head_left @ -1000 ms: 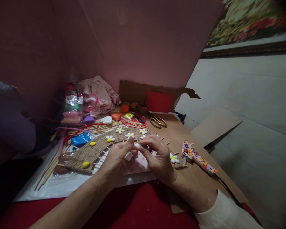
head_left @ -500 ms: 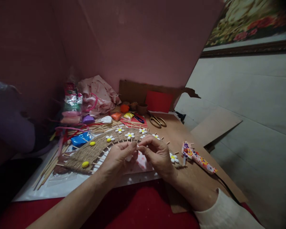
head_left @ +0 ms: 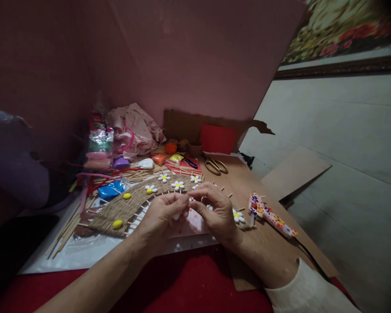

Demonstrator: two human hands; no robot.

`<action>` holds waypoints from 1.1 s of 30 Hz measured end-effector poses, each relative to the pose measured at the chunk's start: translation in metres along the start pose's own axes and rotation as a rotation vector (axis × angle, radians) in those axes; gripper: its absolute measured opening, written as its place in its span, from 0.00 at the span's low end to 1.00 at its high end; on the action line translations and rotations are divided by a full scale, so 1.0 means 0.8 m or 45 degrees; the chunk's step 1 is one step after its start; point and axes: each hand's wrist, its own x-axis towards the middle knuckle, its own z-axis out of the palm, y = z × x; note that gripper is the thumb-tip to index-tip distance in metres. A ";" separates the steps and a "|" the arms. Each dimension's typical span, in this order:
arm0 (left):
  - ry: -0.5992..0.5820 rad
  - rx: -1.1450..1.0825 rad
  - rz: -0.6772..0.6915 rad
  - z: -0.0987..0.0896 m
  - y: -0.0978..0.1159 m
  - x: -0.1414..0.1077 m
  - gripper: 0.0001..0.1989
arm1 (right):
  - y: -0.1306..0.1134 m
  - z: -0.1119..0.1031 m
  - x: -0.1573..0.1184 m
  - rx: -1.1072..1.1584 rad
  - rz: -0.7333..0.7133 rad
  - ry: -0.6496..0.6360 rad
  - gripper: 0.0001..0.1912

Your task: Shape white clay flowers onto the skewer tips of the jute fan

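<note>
A small lump of smooth white clay-like material (head_left: 176, 215) sits in front of the person, above the near, inner edge of a curved woven band (head_left: 140, 195). The left hand (head_left: 164, 215) has its thumb and fingers pressed together on the lump, while the right hand (head_left: 217, 213) meets it with a curled grip, thumb and fingertips pinching a tiny whitish bit. Fingers cover most of both pieces, so their full shape and long axis cannot be made out.

The band is coarse, brown, ropelike cord wound across thin wooden sticks, whose ends poke out along both edges. Its long axis runs left to right in an arch bowed away from the person; the right hand hides part of its right side. Glossy yellow ovals (head_left: 117, 224) and white-petalled flowers (head_left: 177, 185) dot the cord.

Beneath lies a slick white sheet (head_left: 94, 256). Farther out are a blue packet (head_left: 111, 190), crumpled pink fabric (head_left: 135, 130), scissors (head_left: 216, 166) partly over brown board (head_left: 237, 174), and a flower-patterned glue gun (head_left: 270, 216), its dark cord passing behind the right sleeve (head_left: 306, 287).
</note>
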 end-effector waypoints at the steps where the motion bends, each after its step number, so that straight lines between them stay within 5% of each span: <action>1: -0.002 0.001 0.017 0.000 0.000 0.000 0.18 | 0.000 0.000 0.000 -0.005 0.004 -0.018 0.07; 16: 0.095 -0.025 0.093 -0.001 -0.002 0.006 0.17 | 0.000 0.003 -0.003 -0.029 -0.066 0.107 0.06; 33: 0.113 -0.063 0.087 0.001 -0.001 0.004 0.16 | -0.004 0.002 -0.004 -0.046 -0.009 0.073 0.01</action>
